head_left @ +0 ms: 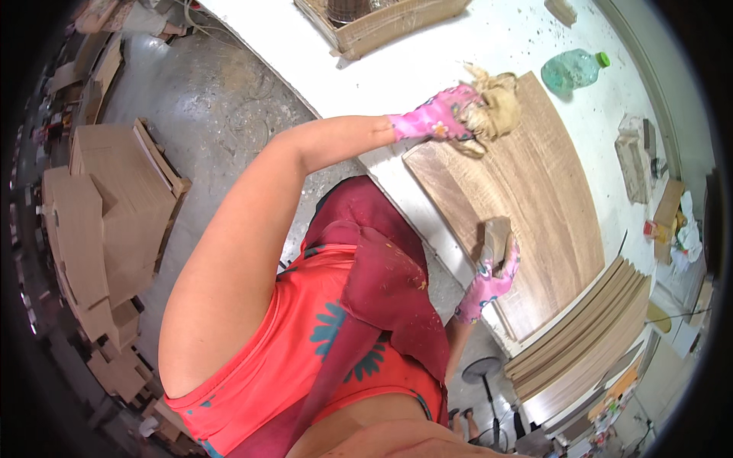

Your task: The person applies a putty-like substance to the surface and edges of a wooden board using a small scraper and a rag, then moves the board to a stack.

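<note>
A wood-grain board point(534, 206) with a curved far edge lies flat on the white worktable. My left hand point(443, 116), in a pink flowered glove, is closed on a crumpled beige rag point(495, 107) and presses it against the board's upper end. Nearer the board's front edge, my right hand point(492, 284), gloved alike, grips a grey-brown block point(496, 238); its exact kind is unclear. The block is just over the board, and I cannot tell whether it touches the surface.
Beyond the board lies a green-capped plastic bottle point(573, 71) with liquid inside. A cardboard tray point(366, 38) holding a dark jar sits at the table's far side. To the right, several boards point(580, 336) are stacked. Cardboard sheets point(122, 206) stand on the floor at left.
</note>
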The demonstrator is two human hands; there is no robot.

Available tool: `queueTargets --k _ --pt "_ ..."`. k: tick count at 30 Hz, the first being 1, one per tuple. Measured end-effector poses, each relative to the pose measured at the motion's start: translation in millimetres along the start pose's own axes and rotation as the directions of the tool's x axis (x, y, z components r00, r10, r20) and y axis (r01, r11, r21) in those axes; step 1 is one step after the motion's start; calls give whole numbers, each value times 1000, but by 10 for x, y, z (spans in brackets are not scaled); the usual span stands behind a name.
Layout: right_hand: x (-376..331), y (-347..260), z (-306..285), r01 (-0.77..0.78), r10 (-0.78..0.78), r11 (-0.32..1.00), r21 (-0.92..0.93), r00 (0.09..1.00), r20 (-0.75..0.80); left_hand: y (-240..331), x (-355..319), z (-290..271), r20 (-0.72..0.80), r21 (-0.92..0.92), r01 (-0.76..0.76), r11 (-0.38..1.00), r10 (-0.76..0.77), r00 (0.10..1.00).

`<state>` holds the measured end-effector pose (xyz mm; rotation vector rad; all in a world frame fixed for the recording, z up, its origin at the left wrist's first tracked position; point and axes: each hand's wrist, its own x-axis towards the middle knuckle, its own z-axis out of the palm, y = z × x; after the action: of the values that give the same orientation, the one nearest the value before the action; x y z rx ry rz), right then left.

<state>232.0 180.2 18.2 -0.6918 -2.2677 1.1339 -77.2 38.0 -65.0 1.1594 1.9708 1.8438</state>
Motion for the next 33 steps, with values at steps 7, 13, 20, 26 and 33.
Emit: queueTargets --k 7,13,20,26,33 --pt "338 417 -386 -65 66 998 -8 998 18 548 -1194 -330 67 -363 467 806 -477 876" --pt "805 686 -433 38 -37 998 -40 999 33 874 -2252 -57 -373 -219 632 743 -663 649" --pt "964 821 -310 95 -105 969 -226 994 -30 1233 -2431 112 -634 -473 405 783 -621 461" --pt "1330 220 -21 273 -311 867 -417 950 -23 769 -1753 -552 -664 -381 364 850 -525 532" --pt "2289 -1177 1413 629 -565 750 -204 770 297 -24 -1397 -1116 -410 -177 264 948 -315 856"
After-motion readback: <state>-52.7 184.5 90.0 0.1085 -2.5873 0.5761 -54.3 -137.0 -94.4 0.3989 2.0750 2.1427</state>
